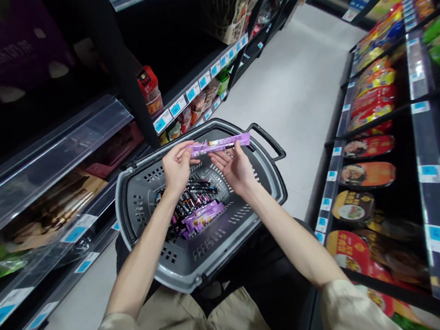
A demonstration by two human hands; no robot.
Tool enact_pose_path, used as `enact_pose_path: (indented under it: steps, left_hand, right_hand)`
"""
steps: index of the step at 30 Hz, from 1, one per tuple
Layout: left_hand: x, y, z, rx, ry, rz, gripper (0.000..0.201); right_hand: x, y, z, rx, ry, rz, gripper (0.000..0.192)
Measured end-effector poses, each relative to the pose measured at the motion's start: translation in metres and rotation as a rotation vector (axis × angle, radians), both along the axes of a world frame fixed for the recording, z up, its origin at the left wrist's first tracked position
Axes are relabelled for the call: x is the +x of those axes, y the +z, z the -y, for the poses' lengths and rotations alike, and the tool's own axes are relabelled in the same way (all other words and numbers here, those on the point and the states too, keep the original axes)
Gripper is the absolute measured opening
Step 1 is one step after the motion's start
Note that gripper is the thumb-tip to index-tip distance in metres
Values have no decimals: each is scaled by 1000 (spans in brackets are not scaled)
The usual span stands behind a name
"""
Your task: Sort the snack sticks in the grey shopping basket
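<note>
Hands pinch a purple snack bar (221, 144) over the basket (183, 264): left hand (176, 165) clamps one end, right hand (234, 166) fingers the middle; it lies crosswise, left-right.

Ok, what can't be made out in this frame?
Head view only:
- Print on the purple packet held by the left hand and right hand: too small.
- Packets in the grey basket: partly hidden by the forearms.
- Blue price labels: blurred.

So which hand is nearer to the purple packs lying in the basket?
Left. The left hand is almost straight above the purple packs in the basket; the right hand is further off, up to their right. Both hold the purple stick pack.
</note>
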State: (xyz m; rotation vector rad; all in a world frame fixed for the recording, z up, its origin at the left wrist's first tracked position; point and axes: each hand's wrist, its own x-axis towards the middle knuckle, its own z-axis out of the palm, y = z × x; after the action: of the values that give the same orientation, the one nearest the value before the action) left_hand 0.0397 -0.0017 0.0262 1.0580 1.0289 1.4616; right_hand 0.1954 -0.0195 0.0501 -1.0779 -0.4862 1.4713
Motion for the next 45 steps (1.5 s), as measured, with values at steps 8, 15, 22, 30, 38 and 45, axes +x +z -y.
enact_pose_path:
  steps: [8, 15, 22, 30, 38, 45]
  left_hand:
    - [-1, 0, -1, -1, 2, 12, 45]
    - [-1, -1, -1, -2, 5, -2, 45]
    - [-1, -3, -2, 20, 7, -15, 46]
    - [-1, -2, -2, 20, 14, -35, 43]
    - [-1, -3, -2, 21, 9, -26, 44]
    - [-1, -4, -2, 15, 7, -40, 44]
  right_hand:
    - [0, 0, -1, -5, 1, -27, 47]
    - [-1, 2, -1, -26, -3, -63, 44]
    - [0, 4, -2, -60, -13, -123, 43]
    - [0, 5, -2, -78, -19, -129, 40]
    - [0, 4, -2, -78, -14, -115, 40]
    - [1, 6, -1, -75, 2, -112, 40]
